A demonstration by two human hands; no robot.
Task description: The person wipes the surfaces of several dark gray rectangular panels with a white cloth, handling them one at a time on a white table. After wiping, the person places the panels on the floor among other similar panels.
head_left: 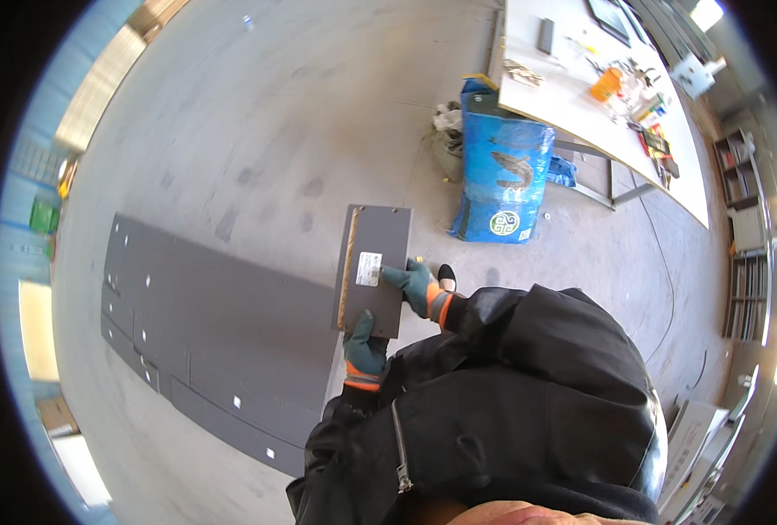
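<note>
**Grey panel held in two gloved hands over a concrete floor**

The black jacket [511,402] hides both forearms and the floor beneath the person. The left hand [364,350], in a teal glove with an orange cuff, clamps the near edge of a flat grey panel [379,254]; the right hand [419,287] lies at three o'clock, fingers pressed beside a white label [368,269]. Matte grey sheets [204,324] lie at nine o'clock. A glossy blue sack [502,175] stands at one o'clock below a cluttered white table [563,96], its small items too blurred to identify.
</note>
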